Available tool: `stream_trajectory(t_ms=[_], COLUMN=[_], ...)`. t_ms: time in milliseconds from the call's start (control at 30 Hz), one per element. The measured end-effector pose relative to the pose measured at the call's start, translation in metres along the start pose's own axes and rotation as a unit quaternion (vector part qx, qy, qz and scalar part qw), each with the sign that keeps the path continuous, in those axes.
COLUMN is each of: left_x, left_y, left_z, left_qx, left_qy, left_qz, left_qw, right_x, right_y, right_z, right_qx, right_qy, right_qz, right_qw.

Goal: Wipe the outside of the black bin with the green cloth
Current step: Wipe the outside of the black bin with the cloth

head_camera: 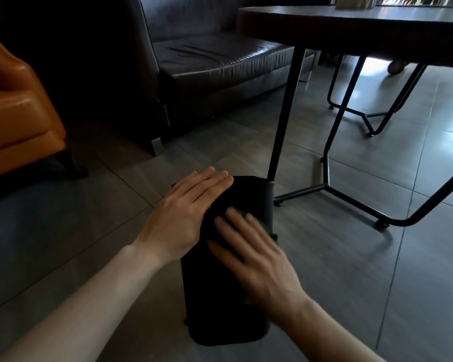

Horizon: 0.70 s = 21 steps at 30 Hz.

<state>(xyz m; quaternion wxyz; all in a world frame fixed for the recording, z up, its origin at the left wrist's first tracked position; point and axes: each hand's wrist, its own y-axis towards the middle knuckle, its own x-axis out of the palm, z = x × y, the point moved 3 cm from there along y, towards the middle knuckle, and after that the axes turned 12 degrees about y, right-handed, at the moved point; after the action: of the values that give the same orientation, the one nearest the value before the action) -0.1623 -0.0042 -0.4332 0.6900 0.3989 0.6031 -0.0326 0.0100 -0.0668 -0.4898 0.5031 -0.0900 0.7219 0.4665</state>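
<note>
Black bin (209, 296) stands on the tiled floor (351, 283), low centre of view, seen steeply from above; its top edge toward 12 o'clock, its base toward 6. The bin's far corner sits just beside the foot of a table leg (285, 118).

Green cloth (271, 235) mostly hidden; only a dark green sliver shows at the bin's 3 o'clock edge, under the right hand's fingers. Whether it is bunched or flat cannot be told.

Right hand (254, 259): palm down on the bin's upper side, fingers spread and extended, pressing the cloth flat against the surface rather than pinching it. Slightly blurred.

Left hand (186, 218): laid flat on the bin's top at about 10 o'clock from the right hand, fingers straight and close together, nothing held in its grip. Both forearms bare.

Surroundings: dark round table (377, 24) at 1 o'clock with black metal legs; dark leather sofa (220, 61) at 12; orange armchair (19, 113) at 9 to 10. Light low, floor grey and glossy.
</note>
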Motion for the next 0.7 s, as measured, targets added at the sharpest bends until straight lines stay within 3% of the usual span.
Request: stream_trajectory(t_ms=[67, 133, 267, 333, 500, 567, 700], left_x=[0.000, -0.001, -0.004, -0.004, -0.001, -0.001, -0.005], left_y=[0.003, 0.003, -0.005, -0.007, 0.000, -0.001, -0.010], left_z=[0.002, 0.003, 0.003, 0.005, 0.011, 0.013, 0.012], left_qx=[-0.006, -0.009, -0.001, 0.008, -0.005, -0.003, 0.007], left_qy=[-0.002, -0.003, -0.007, -0.005, -0.007, -0.007, -0.006], left_qz=[0.001, 0.003, 0.001, 0.002, 0.006, 0.008, 0.004], left_qw=[1.000, 1.000, 1.000, 1.000, 1.000, 1.000, 1.000], right_x=[-0.007, -0.002, 0.023, 0.020, -0.013, -0.015, 0.006], right_y=[0.015, 0.015, -0.032, -0.040, 0.006, 0.009, -0.036], right_z=[0.013, 0.008, -0.026, -0.025, 0.009, 0.008, -0.024], right_qx=[0.074, 0.084, -0.067, -0.096, 0.057, 0.077, -0.058], right_qy=[0.017, 0.022, -0.027, -0.043, -0.001, 0.013, -0.007], right_qz=[0.040, 0.044, -0.064, -0.090, 0.037, 0.056, -0.044], right_qw=[0.996, 0.995, 0.995, 0.990, 0.998, 0.995, 0.997])
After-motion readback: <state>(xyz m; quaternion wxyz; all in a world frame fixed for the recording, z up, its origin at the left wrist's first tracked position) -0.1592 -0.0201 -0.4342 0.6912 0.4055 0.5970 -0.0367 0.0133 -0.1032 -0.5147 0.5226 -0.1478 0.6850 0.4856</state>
